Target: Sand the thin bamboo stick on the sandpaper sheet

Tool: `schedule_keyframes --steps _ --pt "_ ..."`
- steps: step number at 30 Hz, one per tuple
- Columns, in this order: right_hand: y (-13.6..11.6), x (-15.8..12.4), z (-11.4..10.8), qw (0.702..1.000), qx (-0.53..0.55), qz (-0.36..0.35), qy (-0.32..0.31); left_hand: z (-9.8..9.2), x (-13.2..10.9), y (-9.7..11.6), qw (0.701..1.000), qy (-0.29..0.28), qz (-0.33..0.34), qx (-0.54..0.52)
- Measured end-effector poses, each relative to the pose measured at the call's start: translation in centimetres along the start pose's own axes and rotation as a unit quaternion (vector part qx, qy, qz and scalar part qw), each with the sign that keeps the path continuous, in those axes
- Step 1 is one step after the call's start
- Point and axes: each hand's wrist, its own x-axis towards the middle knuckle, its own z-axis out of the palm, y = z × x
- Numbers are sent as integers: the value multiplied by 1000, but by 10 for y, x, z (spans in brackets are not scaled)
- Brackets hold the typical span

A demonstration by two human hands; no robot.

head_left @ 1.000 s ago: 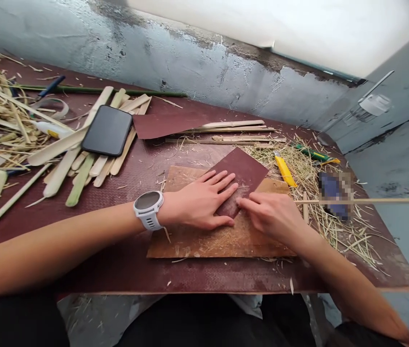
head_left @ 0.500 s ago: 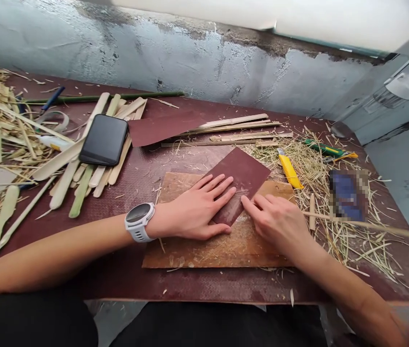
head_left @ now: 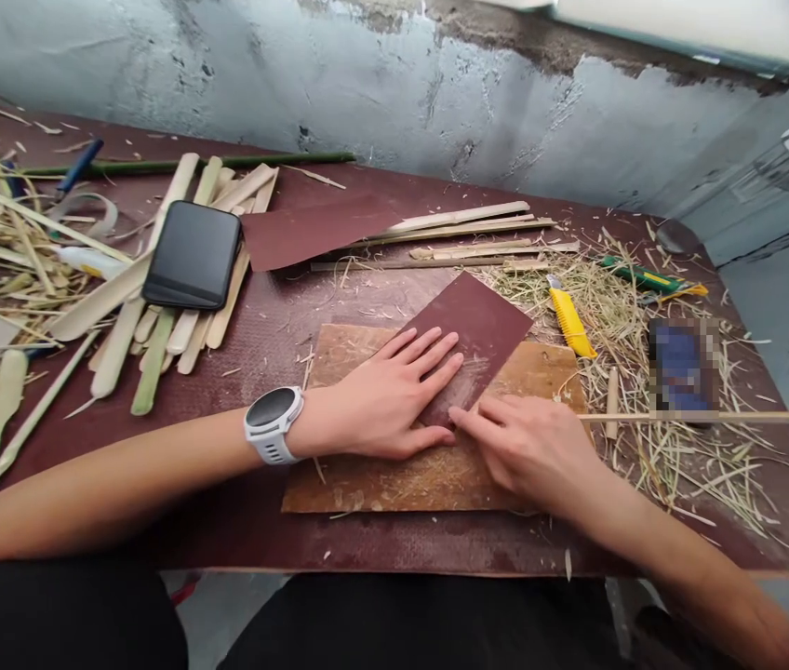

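My left hand (head_left: pixel 387 400) lies flat with fingers stretched out on a dark red sheet of sandpaper (head_left: pixel 488 321), pressing it onto a brown wooden board (head_left: pixel 394 484). A white watch sits on that wrist. My right hand (head_left: pixel 530 447) is closed, fingertips down at the sandpaper's near edge. It grips a thin bamboo stick (head_left: pixel 715 416) that runs level out to the right over the straw.
A black phone (head_left: pixel 192 253) rests on bamboo slats (head_left: pixel 150 354) at the left. Behind lie a second sandpaper sheet (head_left: pixel 311 233) and thin strips (head_left: pixel 464 223). A yellow utility knife (head_left: pixel 571 326), a green-handled tool (head_left: pixel 638 276) and a blurred blue object (head_left: pixel 680 368) lie in straw shavings at the right.
The stick dipped down at its far end, then came back level. My right hand slid slightly left and nearer along the sandpaper. My left hand stayed flat.
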Motion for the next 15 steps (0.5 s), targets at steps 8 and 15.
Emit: schedule_keyframes --steps 8,15 --pt "3 2 -3 1000 -28 -1 -3 3 0 -2 1000 17 -3 -24" --pt "10 7 -7 995 -91 30 3 5 1 -2 999 24 -5 -21"
